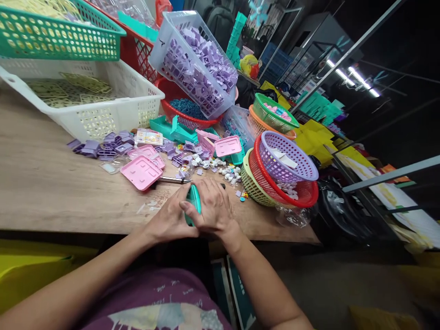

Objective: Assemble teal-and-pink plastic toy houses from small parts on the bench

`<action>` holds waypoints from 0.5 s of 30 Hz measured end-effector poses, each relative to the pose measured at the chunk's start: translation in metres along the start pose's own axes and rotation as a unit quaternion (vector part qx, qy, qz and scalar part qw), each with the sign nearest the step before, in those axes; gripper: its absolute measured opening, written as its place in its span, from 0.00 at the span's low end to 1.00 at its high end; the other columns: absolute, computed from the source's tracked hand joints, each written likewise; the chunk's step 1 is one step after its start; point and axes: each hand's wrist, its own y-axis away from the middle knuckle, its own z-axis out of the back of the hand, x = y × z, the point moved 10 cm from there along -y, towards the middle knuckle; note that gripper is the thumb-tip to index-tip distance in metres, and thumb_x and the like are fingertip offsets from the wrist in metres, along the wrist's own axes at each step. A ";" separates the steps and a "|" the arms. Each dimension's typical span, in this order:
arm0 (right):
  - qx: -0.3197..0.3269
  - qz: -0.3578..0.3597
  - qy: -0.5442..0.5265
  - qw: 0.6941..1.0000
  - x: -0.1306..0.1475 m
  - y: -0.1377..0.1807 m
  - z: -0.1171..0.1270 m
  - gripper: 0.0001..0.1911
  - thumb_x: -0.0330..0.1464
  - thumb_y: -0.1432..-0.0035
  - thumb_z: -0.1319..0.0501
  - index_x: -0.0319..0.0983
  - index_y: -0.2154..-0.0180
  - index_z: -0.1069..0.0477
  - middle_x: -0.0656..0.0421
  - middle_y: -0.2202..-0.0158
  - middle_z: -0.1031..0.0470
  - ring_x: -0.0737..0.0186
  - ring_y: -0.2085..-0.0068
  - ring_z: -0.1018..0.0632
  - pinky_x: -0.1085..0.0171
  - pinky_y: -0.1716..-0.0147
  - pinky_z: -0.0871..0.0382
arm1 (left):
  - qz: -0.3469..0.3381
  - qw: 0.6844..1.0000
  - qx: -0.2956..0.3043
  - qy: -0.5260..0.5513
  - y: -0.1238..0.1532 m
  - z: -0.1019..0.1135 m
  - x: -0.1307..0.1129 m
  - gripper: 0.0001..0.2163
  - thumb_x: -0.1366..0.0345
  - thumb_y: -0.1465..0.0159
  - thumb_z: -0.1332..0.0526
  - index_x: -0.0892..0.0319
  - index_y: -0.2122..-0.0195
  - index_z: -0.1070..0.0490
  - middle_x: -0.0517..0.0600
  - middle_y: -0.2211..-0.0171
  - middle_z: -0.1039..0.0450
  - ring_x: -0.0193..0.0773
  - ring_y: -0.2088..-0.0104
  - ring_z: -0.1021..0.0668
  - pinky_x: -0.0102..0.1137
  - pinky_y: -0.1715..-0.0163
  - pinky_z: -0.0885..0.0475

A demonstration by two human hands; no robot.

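Both hands meet at the near edge of the wooden table (44, 183), wrapped round a small teal plastic case (193, 201). My left hand (168, 220) grips its left side with the fingers curled. My right hand (215, 208) closes over its right side and top. Just beyond the hands lie a pink plastic lid (140, 172), a metal tool (172, 180), small white pieces (228, 173) and loose purple parts (103, 147).
A white basket (113, 107) of yellow frames and a green basket (62, 39) stand at the far left. A tilted basket of purple parts (199, 64) leans on a red bowl (187, 120). Stacked round baskets (282, 174) sit at the table's right end.
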 end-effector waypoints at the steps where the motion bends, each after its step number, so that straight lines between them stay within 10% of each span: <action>1: -0.001 0.007 -0.042 0.999 -0.003 0.002 0.004 0.34 0.56 0.36 0.55 0.36 0.48 0.30 0.47 0.53 0.26 0.48 0.50 0.28 0.51 0.46 0.36 | -0.004 1.000 0.002 -0.008 0.001 0.001 -0.001 0.44 0.62 0.52 0.29 0.57 0.36 0.48 0.57 0.45 0.32 0.54 0.47 0.25 0.47 0.45 0.28; 9: -0.163 -0.102 -0.301 0.934 -0.063 0.047 0.033 0.34 0.55 0.33 0.59 0.43 0.40 0.33 0.53 0.42 0.29 0.51 0.41 0.29 0.49 0.39 0.40 | -0.043 0.996 0.055 -0.064 0.003 0.002 -0.011 0.58 0.48 0.48 0.29 0.53 0.29 0.72 0.64 0.30 0.55 0.62 0.31 0.46 0.59 0.35 0.45; 15: -0.183 -0.094 -0.278 0.938 -0.055 0.046 0.012 0.35 0.54 0.32 0.61 0.40 0.40 0.33 0.50 0.46 0.28 0.52 0.44 0.28 0.49 0.41 0.38 | -0.085 0.987 0.053 -0.127 -0.014 0.001 -0.035 0.46 0.47 0.43 0.33 0.59 0.31 0.55 0.64 0.34 0.45 0.60 0.35 0.39 0.54 0.37 0.40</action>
